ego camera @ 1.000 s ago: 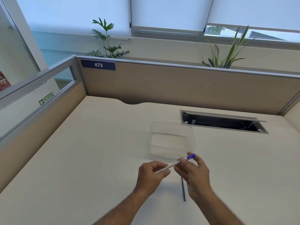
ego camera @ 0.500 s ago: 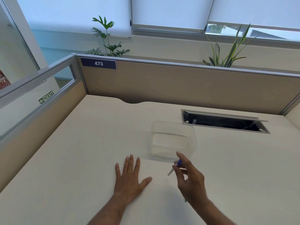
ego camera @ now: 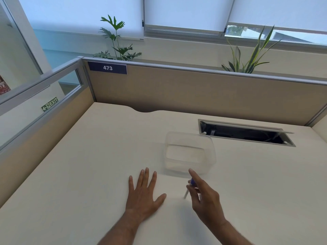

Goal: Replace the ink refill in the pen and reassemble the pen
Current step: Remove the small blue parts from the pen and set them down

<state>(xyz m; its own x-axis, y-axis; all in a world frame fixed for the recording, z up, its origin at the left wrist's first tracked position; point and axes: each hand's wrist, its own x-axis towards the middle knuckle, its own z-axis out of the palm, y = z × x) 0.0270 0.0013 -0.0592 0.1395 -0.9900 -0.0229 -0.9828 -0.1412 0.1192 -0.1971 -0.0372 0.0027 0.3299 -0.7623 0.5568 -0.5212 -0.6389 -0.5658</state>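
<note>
Left hand [ego camera: 143, 195] lies flat on the desk [ego camera: 85, 174], fingers spread, empty. Right hand [ego camera: 205, 200] pinches the pen [ego camera: 189, 189] just in front of the clear container [ego camera: 190, 152], blue end up. Partition label [ego camera: 107, 67] reads "473"; green sign [ego camera: 49, 104] reads "EXIT".

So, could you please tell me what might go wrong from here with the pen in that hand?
1. The right hand holds the pen with only a few fingers, above the desk; a loose pinch could drop it.
2. The left hand lies flat and empty on the desk, so nothing steadies the pen.
3. The clear container sits just beyond the right hand; a forward reach could knock it.
</note>
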